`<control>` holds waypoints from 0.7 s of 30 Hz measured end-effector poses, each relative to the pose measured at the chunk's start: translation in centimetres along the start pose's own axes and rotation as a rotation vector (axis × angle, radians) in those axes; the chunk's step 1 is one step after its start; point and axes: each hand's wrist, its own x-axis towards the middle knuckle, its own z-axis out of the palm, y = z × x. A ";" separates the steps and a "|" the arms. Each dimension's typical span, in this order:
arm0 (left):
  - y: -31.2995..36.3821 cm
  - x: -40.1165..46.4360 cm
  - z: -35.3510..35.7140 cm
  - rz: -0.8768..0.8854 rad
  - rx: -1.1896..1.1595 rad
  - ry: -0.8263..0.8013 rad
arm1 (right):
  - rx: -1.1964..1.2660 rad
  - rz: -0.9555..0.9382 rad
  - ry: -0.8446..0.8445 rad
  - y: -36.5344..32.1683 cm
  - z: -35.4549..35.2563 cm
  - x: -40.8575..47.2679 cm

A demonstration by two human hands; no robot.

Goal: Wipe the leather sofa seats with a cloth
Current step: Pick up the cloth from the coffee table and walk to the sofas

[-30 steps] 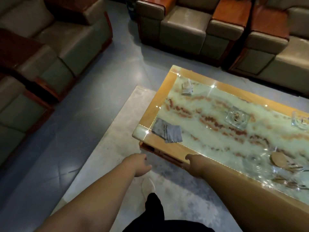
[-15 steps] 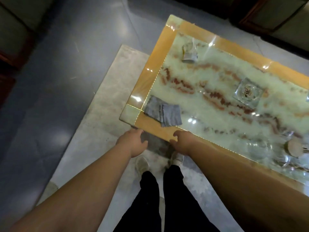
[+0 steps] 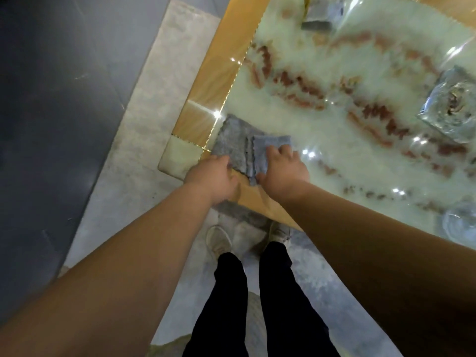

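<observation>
Both hands, left [image 3: 213, 176] and right [image 3: 282, 168], press the grey cloth [image 3: 237, 145] (folded) on the table [image 3: 219, 81], grip unclear.

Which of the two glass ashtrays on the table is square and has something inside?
The square glass ashtray at the right edge, far from the grey cloth; brownish bits lie inside. The round glass ashtray nearer the person looks empty.

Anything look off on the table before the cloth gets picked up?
Nothing stands out. The grey cloth lies folded, a bit askew, at the corner of the marble table, with the left hand and right hand on its near edge. No spill or damage shows.
</observation>
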 end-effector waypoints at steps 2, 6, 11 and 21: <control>0.5 0.9 1.3 0.001 0.026 0.026 | -0.051 -0.029 0.020 0.5 0.4 1.3; 0.3 1.6 4.0 0.009 0.072 0.169 | -0.089 -0.094 0.102 1.7 1.8 2.8; 0.7 1.3 4.4 -0.001 0.077 0.165 | -0.078 -0.145 0.060 2.6 1.2 3.2; 2.4 -6.1 -2.5 -0.007 0.136 -0.104 | -0.056 -0.119 -0.067 1.9 -6.5 -6.1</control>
